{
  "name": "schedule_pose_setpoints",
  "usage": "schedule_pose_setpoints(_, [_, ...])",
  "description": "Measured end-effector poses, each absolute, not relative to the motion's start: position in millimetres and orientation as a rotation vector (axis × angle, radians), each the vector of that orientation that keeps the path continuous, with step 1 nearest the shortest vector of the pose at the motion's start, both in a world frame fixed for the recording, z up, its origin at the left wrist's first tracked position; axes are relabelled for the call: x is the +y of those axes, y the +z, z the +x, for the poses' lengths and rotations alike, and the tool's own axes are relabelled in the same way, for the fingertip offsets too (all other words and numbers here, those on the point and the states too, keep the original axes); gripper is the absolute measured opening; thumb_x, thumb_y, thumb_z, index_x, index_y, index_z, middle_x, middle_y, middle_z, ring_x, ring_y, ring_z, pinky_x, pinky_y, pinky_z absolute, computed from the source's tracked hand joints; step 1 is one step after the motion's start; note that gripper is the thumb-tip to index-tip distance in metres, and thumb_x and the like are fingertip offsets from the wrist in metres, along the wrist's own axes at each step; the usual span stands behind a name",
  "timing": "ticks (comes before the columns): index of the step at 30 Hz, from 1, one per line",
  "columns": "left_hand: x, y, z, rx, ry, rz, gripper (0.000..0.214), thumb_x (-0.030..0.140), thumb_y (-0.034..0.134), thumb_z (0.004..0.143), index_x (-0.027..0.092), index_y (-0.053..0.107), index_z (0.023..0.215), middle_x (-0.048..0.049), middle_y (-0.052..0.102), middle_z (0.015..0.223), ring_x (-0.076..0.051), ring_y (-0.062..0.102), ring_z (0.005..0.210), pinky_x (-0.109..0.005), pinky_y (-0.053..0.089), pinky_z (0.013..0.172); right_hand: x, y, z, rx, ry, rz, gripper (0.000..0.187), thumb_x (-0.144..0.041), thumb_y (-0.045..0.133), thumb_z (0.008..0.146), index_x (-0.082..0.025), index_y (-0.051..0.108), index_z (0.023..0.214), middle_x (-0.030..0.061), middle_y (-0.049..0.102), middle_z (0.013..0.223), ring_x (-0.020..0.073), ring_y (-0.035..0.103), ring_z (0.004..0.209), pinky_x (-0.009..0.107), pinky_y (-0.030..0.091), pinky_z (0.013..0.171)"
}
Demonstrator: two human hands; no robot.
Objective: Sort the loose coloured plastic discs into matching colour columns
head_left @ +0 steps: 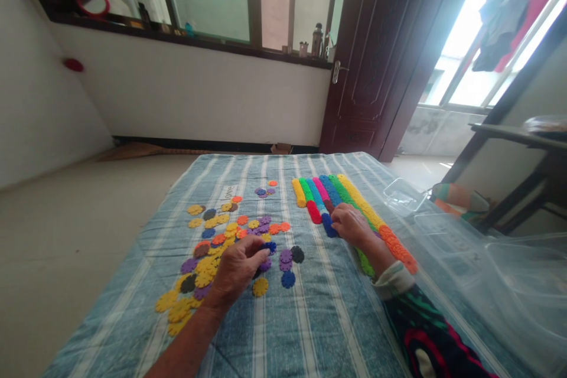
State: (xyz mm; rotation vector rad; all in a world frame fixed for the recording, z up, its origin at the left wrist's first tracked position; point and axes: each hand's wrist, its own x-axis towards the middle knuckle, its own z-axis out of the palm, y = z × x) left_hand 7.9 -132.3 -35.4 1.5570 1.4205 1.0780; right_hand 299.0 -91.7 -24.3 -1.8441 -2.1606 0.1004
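My left hand [241, 263] pinches a dark blue notched plastic disc [270, 246] between thumb and fingertips. Beneath and beside it lies a loose spread of similar discs [205, 277] in yellow, purple, orange, black, brown and blue. My right hand [353, 225] is closed, its fingertips at a short dark blue row of discs [328, 225]; whatever they grip is hidden. Around that hand, overlapping discs lie in long rows sorted by colour, among them a yellow row [363, 207], a short red row [314, 212] and an orange stretch [397, 248].
A blue striped cloth [310, 319] covers the table-like surface. Clear plastic containers [447, 236] stand along its right side. A few discs [264, 192] lie apart toward the far edge. Behind are a dark red door [367, 53] and a window ledge with a flask [317, 40].
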Motion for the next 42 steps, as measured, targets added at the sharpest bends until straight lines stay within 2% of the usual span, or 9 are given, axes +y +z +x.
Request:
schedule_pose_setpoints(5, [-134.1, -29.8, 11.4, 1.408, 1.049, 1.573, 0.021, 0.037, 0.068, 0.064, 0.018, 0.065, 0.073, 0.0029, 0.064, 0.065, -0.013, 0.06, 0.059, -0.025, 0.05, 0.06, -95.5, -17.5, 290.7, -2.112, 0.086, -1.794, 0.009, -0.013, 0.062, 0.084, -0.017, 0.071, 0.082, 0.0085, 0.065, 0.097, 0.023, 0.057, 0.099, 0.03, 0.038, 0.081])
schedule_pose_setpoints(9, [-135.0, -29.3, 13.8, 1.394, 1.028, 1.595, 0.02, 0.037, 0.068, 0.064, 0.018, 0.065, 0.071, 0.0031, 0.063, 0.063, -0.013, 0.059, 0.058, -0.024, 0.048, 0.058, -105.8, -12.8, 264.8, -2.153, 0.163, -1.639, 0.009, -0.017, 0.063, 0.087, -0.018, 0.072, 0.087, 0.0056, 0.069, 0.095, 0.0183, 0.061, 0.095, 0.027, 0.041, 0.083])
schedule_pose_setpoints(12, [-135.6, -30.7, 15.9, 1.359, 1.026, 1.614, 0.021, 0.037, 0.068, 0.064, 0.018, 0.066, 0.071, 0.0023, 0.064, 0.064, -0.013, 0.059, 0.06, -0.023, 0.047, 0.057, -116.3, -13.2, 236.9, -2.215, 0.28, -1.466, 0.006, -0.022, 0.069, 0.085, -0.02, 0.073, 0.09, 0.0014, 0.071, 0.092, 0.0136, 0.064, 0.088, 0.022, 0.044, 0.08])
schedule_pose_setpoints(15, [-136.0, -32.5, 17.5, 1.313, 1.025, 1.613, 0.022, 0.038, 0.069, 0.065, 0.018, 0.067, 0.074, 0.0011, 0.066, 0.067, -0.014, 0.06, 0.063, -0.023, 0.048, 0.059, -125.0, -16.0, 215.6, -2.186, 0.461, -1.236, 0.01, -0.017, 0.07, 0.083, -0.018, 0.074, 0.092, 0.0038, 0.073, 0.09, 0.0154, 0.065, 0.084, 0.024, 0.046, 0.076])
schedule_pose_setpoints(19, [-137.0, -33.2, 18.9, 1.292, 1.011, 1.604, 0.022, 0.036, 0.07, 0.064, 0.017, 0.067, 0.074, 0.0008, 0.067, 0.066, -0.015, 0.061, 0.065, -0.023, 0.049, 0.061, -130.3, -19.7, 204.3, -2.14, 0.569, -1.173, 0.009, -0.012, 0.068, 0.081, -0.018, 0.074, 0.084, 0.0032, 0.072, 0.083, 0.0147, 0.064, 0.077, 0.024, 0.045, 0.071])
schedule_pose_setpoints(27, [-137.0, -36.0, 20.5, 1.249, 0.975, 1.576, 0.022, 0.039, 0.069, 0.067, 0.018, 0.069, 0.076, 0.0001, 0.07, 0.071, -0.017, 0.066, 0.068, -0.025, 0.053, 0.065, -126.8, -17.3, 208.7, -2.19, 0.546, -1.194, 0.009, -0.011, 0.067, 0.082, -0.018, 0.073, 0.078, 0.0014, 0.07, 0.078, 0.0133, 0.062, 0.073, 0.022, 0.043, 0.067])
schedule_pose_setpoints(31, [-136.8, -38.5, 19.9, 1.282, 0.982, 1.561, 0.022, 0.039, 0.067, 0.069, 0.019, 0.07, 0.078, 0.0007, 0.069, 0.071, -0.018, 0.069, 0.068, -0.025, 0.054, 0.065, -115.0, -6.9, 238.4, -2.25, 0.332, -1.433, 0.009, -0.017, 0.067, 0.084, -0.02, 0.073, 0.079, 0.0015, 0.07, 0.086, 0.014, 0.063, 0.081, 0.022, 0.043, 0.073])
schedule_pose_setpoints(33, [-138.1, -37.1, 20.2, 1.298, 0.986, 1.563, 0.022, 0.039, 0.066, 0.069, 0.019, 0.069, 0.078, 0.0011, 0.069, 0.07, -0.018, 0.069, 0.067, -0.025, 0.055, 0.064, -108.5, -2.2, 259.8, -2.217, 0.267, -1.538, 0.014, -0.012, 0.063, 0.084, -0.018, 0.073, 0.077, 0.0041, 0.069, 0.088, 0.0158, 0.063, 0.085, 0.024, 0.043, 0.076])
schedule_pose_setpoints(42, [-143.3, -28.0, 23.6, 1.329, 0.957, 1.666, 0.021, 0.04, 0.064, 0.069, 0.02, 0.069, 0.075, 0.0008, 0.069, 0.065, -0.019, 0.069, 0.066, -0.027, 0.055, 0.065, -94.5, -10.0, 304.9, -2.244, 0.222, -1.76, 0.014, -0.011, 0.065, 0.077, -0.019, 0.075, 0.07, 0.0034, 0.068, 0.089, 0.0162, 0.063, 0.087, 0.023, 0.042, 0.077])
